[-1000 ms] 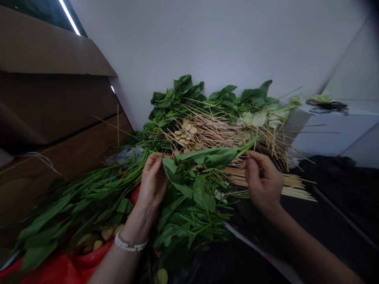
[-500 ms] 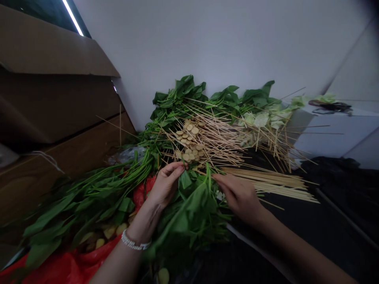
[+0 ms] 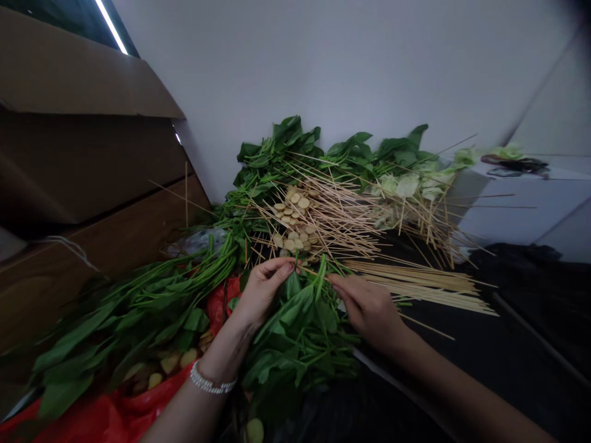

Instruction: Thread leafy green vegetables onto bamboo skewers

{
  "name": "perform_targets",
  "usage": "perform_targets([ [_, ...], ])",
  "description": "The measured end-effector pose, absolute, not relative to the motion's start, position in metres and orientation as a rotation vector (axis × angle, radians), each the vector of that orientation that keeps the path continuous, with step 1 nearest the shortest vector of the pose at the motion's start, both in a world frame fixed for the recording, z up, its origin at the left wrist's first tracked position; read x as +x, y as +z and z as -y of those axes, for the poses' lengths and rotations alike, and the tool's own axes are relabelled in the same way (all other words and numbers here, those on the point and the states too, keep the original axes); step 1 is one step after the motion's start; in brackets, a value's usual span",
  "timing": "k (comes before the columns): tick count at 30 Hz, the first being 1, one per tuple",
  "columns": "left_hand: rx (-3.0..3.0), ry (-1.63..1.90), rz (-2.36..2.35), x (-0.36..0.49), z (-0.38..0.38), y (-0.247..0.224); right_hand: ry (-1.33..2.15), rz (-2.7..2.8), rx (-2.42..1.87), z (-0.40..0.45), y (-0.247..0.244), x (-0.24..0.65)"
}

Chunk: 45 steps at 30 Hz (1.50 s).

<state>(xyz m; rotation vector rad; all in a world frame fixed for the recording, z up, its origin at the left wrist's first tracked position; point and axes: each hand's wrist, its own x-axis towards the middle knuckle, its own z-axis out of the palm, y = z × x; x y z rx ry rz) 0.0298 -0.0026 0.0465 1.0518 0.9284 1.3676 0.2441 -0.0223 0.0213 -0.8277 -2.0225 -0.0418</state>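
My left hand [image 3: 266,286], with a beaded bracelet at its wrist, pinches a green stem near the tip of a thin skewer. Thumb and fingers of my right hand [image 3: 367,304] are closed on the wooden skewer [image 3: 427,327], whose far end sticks out behind the hand to the right. Beneath and between both hands lies a heap of leafy greens [image 3: 295,332]. Just beyond them are skewered round slices [image 3: 295,209] in a pile. Loose skewers [image 3: 429,283] lie in a bundle to the right of my right hand.
More long-stemmed greens [image 3: 138,307] lie at the left over a red plastic bag [image 3: 115,415] with pale slices. Leafy bunches [image 3: 355,154] and skewered pale leaves [image 3: 410,184] rest against the white wall. A cardboard box [image 3: 60,160] stands at the left.
My left hand has moved slightly right and down, and my right hand slightly left, bringing them closer. The leaf by my left fingers has shifted, and the skewer's rear end has swung right.
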Motion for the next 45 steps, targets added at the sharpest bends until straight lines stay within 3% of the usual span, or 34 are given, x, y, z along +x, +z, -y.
perform_targets([
  [45,1.280,1.198,-1.072,0.040,0.007,0.041,-0.051,2.056,-0.915,0.031,0.016,0.235],
])
